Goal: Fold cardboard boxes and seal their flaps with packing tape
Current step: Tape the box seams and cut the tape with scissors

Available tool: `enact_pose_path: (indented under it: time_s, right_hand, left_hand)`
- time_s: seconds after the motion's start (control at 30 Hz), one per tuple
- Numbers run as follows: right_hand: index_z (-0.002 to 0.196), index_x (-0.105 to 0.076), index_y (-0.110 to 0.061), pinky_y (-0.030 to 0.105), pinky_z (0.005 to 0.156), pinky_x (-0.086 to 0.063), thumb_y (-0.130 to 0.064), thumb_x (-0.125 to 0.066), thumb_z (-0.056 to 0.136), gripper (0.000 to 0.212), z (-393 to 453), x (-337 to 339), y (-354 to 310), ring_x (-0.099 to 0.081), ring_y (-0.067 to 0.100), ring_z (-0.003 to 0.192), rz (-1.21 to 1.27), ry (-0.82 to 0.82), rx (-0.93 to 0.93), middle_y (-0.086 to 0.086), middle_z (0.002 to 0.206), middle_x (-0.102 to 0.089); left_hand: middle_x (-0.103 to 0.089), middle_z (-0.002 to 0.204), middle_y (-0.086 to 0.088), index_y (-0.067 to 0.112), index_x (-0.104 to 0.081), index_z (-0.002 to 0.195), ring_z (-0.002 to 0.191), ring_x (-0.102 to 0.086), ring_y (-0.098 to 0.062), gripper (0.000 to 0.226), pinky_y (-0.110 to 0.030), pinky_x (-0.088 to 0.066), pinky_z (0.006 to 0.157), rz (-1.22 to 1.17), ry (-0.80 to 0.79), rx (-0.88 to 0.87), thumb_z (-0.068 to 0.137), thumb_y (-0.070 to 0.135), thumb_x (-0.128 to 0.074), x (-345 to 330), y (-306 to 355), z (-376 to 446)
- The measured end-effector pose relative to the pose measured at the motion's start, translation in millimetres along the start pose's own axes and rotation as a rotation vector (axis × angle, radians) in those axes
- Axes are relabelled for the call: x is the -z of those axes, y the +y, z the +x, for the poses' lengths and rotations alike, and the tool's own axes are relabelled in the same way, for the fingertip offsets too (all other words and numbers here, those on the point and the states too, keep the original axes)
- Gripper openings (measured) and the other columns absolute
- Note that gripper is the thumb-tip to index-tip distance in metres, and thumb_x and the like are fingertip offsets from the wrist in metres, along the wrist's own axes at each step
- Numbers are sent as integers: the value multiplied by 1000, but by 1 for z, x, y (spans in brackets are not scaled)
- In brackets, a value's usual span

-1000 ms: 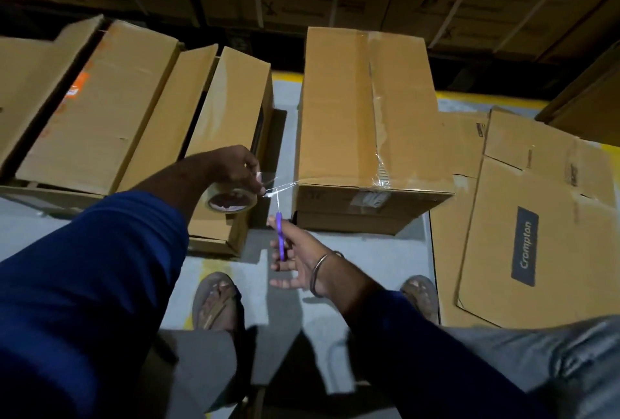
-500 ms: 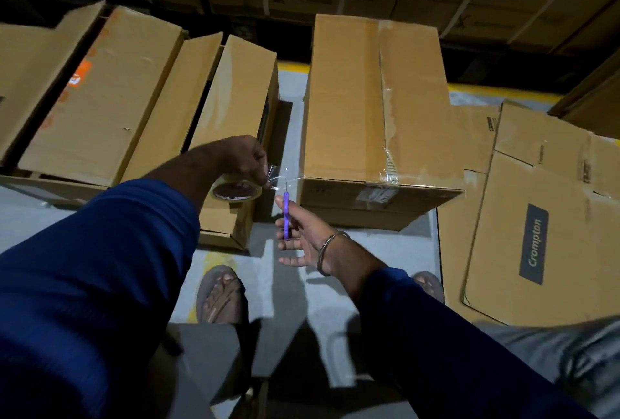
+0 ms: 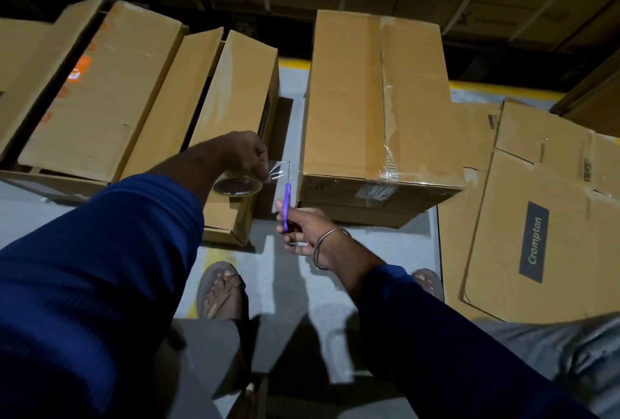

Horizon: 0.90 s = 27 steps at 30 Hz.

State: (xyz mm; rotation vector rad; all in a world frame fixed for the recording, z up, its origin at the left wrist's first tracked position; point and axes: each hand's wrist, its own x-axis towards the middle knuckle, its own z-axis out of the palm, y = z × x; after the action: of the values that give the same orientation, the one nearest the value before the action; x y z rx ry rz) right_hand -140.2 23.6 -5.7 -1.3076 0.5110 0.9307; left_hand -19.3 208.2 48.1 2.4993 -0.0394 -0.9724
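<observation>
Head cam: my left hand point(image 3: 246, 155) holds the packing tape roll point(image 3: 237, 185), fingers pinching the loose clear tape end point(image 3: 276, 172) just above it. My right hand point(image 3: 303, 227) grips a purple cutter point(image 3: 286, 205), blade pointing up at the tape; pretty dim here, so I think the tip is touching it. The sealed cardboard box point(image 3: 379, 100) sits on the floor point(image 3: 292, 284) just right of my hands, tape along its top seam. A flattened Crompton carton point(image 3: 536, 217) lies further right, open boxes point(image 3: 110, 93) on the left.
</observation>
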Motion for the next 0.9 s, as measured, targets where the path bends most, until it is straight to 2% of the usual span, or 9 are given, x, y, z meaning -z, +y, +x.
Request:
enact_pose_path:
  time_s: [0.23,0.43,0.53,0.6,0.67,0.73,0.8,0.9]
  right_hand:
    - [94,-70,-20,37,80,-56,-72,-74,76,55,-1,-5,-8,-59,14,70,5,15,-70,-1,82,-68]
    - [90,-70,-19,35,79,-53,-64,-76,82,45,-1,-14,-14,-58,12,69,-48,19,-66,-2,79,-68]
    - [100,-74,-17,32,75,-53,-55,-80,82,43,-3,-9,-7,-60,10,68,-137,-5,-82,1,85,-70]
    - [110,-77,-16,27,70,-51,-51,-80,83,44,-7,-2,-2,-61,8,64,-230,-22,-81,3,87,-72]
    - [113,-77,-15,23,60,-46,-47,-80,85,42,-14,7,-2,-57,9,61,-351,-19,-70,6,84,-70]
    - [99,-78,-11,23,55,-39,-42,-83,84,35,-24,23,-10,-50,13,60,-499,17,-30,7,77,-63]
    - [84,-80,-8,26,57,-38,-45,-86,79,38,-37,46,-27,-50,17,63,-715,81,74,6,68,-60]
    - [79,-83,-12,30,61,-36,-45,-89,74,33,-62,86,-69,-49,12,63,-909,201,266,9,66,-67]
  left_hand:
    - [-66,102,-3,14,-74,90,95,-60,-20,18,-36,-47,74,52,25,34,79,21,-86,-2,3,-3]
    - [-69,99,-3,18,-73,86,95,-63,-22,13,-39,-51,75,110,47,101,80,21,-85,1,-1,-9]
    - [-68,97,-4,17,-72,89,92,-63,-21,13,-36,-48,71,110,56,132,82,20,-83,7,-5,-15]
    - [-69,98,-6,17,-72,89,93,-64,-22,12,-37,-49,72,104,63,146,84,20,-82,11,-6,-20]
    - [-69,98,-7,16,-71,88,92,-63,-22,13,-38,-50,73,104,72,161,84,21,-83,15,-7,-25]
    - [-70,100,-8,16,-71,88,93,-64,-23,14,-38,-50,72,82,96,164,84,22,-83,19,-4,-31]
    - [-68,103,-9,17,-70,87,95,-62,-24,15,-38,-49,71,23,146,158,85,25,-83,25,0,-40]
    - [-69,103,-11,17,-71,83,98,-62,-28,15,-37,-48,73,-120,256,121,87,26,-82,34,14,-59]
